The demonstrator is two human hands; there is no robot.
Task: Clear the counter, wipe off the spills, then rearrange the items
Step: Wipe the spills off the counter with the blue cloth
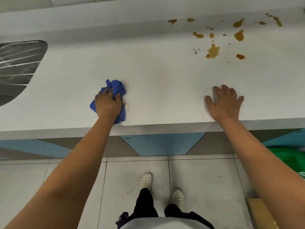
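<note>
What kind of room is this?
Probably a kitchen: a long white counter with a ridged metal sink drainboard at one end, brown spills, and a tiled floor below.

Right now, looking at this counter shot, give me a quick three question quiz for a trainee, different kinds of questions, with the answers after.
1. True or false: the blue cloth is already lying on the brown spills.
2. Which hand grips the cloth? A) left hand B) right hand C) both
3. Fill in: the right hand lies flat and open on the ____, holding nothing.

Key
1. False: the cloth sits near the front edge, well apart from the spills at the far right.
2. A
3. counter
</note>
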